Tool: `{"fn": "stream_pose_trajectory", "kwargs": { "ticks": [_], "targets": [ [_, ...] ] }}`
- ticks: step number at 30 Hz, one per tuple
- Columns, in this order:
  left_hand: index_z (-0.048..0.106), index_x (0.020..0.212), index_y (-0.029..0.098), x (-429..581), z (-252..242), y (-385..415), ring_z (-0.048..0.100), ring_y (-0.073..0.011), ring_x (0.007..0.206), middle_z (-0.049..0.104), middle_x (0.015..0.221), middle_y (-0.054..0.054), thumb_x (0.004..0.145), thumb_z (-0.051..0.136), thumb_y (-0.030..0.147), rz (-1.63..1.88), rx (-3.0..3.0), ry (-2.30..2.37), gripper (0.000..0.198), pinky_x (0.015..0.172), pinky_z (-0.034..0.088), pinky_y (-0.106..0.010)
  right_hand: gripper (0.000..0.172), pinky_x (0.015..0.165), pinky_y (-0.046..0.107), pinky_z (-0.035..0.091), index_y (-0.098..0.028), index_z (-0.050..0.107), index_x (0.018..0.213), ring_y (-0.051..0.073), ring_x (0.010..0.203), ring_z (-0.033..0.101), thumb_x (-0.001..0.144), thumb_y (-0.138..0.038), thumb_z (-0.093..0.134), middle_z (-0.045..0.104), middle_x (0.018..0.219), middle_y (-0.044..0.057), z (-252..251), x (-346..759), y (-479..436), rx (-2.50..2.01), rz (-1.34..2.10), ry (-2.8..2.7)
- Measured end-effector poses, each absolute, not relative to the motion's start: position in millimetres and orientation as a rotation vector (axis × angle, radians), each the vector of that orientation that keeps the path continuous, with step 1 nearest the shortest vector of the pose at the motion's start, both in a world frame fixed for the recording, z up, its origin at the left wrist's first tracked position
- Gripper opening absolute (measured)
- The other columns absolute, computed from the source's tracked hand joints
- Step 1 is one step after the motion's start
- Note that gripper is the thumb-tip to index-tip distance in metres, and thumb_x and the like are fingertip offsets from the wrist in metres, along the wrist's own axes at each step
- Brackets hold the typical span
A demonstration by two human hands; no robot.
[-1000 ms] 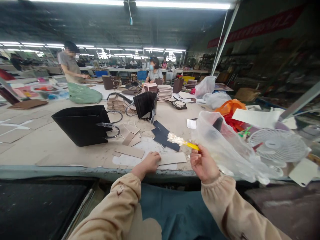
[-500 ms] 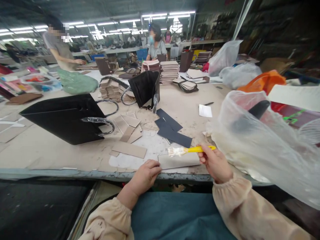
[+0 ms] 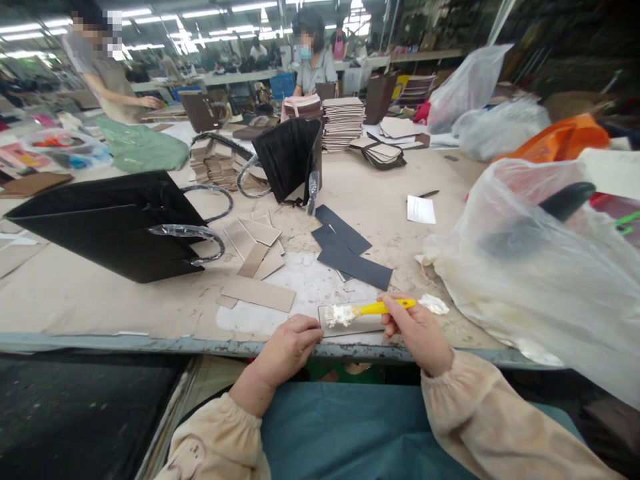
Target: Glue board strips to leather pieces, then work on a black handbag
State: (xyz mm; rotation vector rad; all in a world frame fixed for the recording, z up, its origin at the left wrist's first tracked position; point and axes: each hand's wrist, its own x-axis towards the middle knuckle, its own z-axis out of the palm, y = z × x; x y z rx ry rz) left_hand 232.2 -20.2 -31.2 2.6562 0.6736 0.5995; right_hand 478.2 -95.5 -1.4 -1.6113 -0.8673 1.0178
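A: "Two hands of yours work at the near edge of the table (image 3: 75, 293), with the black bag (image 3: 100, 223) off to their left."

B: "Your left hand (image 3: 293, 343) is curled, fingertips touching the left end of the card strip (image 3: 353, 325)."

A: "The yellow brush (image 3: 373, 309) rests its white-caked bristles on that strip."

B: "Your right hand (image 3: 417, 330) grips its handle; the clear plastic bag (image 3: 540, 273) bulges just beside."

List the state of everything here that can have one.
right hand, shut on the brush handle.
brush, held level, bristles loaded with white paste, over the card strip.
left hand, gripping nothing, fingertips at the card strip's left end.
card strip, flat at the table edge.
black bag, on its side, handles plastic-wrapped.
clear plastic bag, crumpled, something dark inside.
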Motion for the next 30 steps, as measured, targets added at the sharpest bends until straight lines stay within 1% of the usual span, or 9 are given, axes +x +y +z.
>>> {"fn": "stream_pose_trajectory", "kwargs": {
  "ticks": [4, 10, 17, 30],
  "targets": [
    [0.066, 0.097, 0.019, 234.1, -29.8, -18.7, 0.056, -0.0164, 0.086, 0.065, 0.094, -0.007, 0.087, 0.048, 0.016, 0.597, 2.669, 0.635, 0.020, 0.077, 0.050, -0.030, 0.041, 0.046, 0.022, 0.048, -0.017, 0.055, 0.097, 0.010, 0.044, 0.056, 0.081, -0.055, 0.053, 0.059, 0.060, -0.003, -0.7, 475.2, -95.0, -1.651, 1.021, -0.908],
    [0.067, 0.096, 0.019, 235.2, -29.0, -19.9, 0.055, -0.0167, 0.085, 0.065, 0.093, -0.007, 0.087, 0.049, 0.015, 0.606, 2.674, 0.624, 0.021, 0.076, 0.050, -0.032, 0.037, 0.050, 0.022, 0.048, -0.018, 0.056, 0.094, 0.011, 0.045, 0.058, 0.084, -0.053, 0.049, 0.060, 0.060, -0.003, 1.2, 473.4, -93.4, -1.672, 0.976, -1.005],
    [0.067, 0.093, 0.019, 235.7, -31.1, -20.1, 0.054, -0.0172, 0.085, 0.063, 0.092, -0.007, 0.086, 0.050, 0.015, 0.612, 2.643, 0.654, 0.019, 0.075, 0.049, -0.032, 0.035, 0.053, 0.023, 0.048, -0.018, 0.059, 0.088, 0.011, 0.047, 0.059, 0.087, -0.051, 0.046, 0.061, 0.061, -0.003, 2.0, 476.3, -96.5, -1.697, 0.892, -1.165],
    [0.067, 0.093, 0.019, 235.0, -35.5, -18.8, 0.055, -0.0166, 0.085, 0.063, 0.093, -0.007, 0.086, 0.050, 0.017, 0.623, 2.606, 0.667, 0.019, 0.076, 0.049, -0.032, 0.035, 0.054, 0.025, 0.047, -0.020, 0.059, 0.089, 0.013, 0.047, 0.057, 0.085, -0.052, 0.047, 0.060, 0.059, -0.002, 7.5, 504.6, -109.2, -1.823, 0.766, -1.107]
  ]
}}
